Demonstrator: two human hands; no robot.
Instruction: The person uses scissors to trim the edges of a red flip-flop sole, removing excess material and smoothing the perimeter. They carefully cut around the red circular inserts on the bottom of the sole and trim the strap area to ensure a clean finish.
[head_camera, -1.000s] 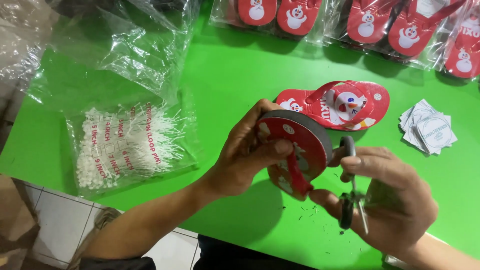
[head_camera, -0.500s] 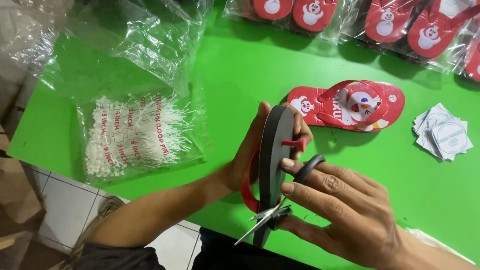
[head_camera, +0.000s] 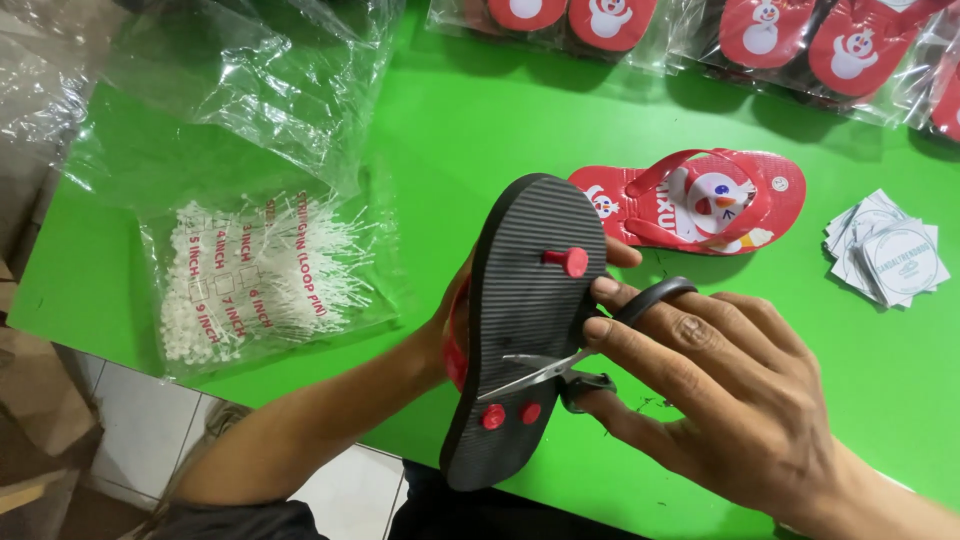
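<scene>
My left hand (head_camera: 452, 318) holds a flip-flop (head_camera: 525, 320) from behind, its black ribbed sole turned up toward me. Three red strap plugs stick out of the sole, one near the toe and two near the heel. My right hand (head_camera: 715, 385) grips black-handled scissors (head_camera: 585, 355), the blades lying across the sole just above the two heel plugs. A second red flip-flop (head_camera: 700, 200) with a snowman print lies strap-up on the green table (head_camera: 470, 130) behind my hands.
A clear bag of white plastic loop pins (head_camera: 255, 275) lies at the left, with crumpled plastic bags (head_camera: 250, 70) behind it. Bagged red flip-flops (head_camera: 800, 40) line the far edge. A stack of small white paper tags (head_camera: 890, 260) sits at the right.
The flip-flop has turned from strap side, through edge-on, to sole-up. My right hand has brought the scissors up against the sole near the heel plugs.
</scene>
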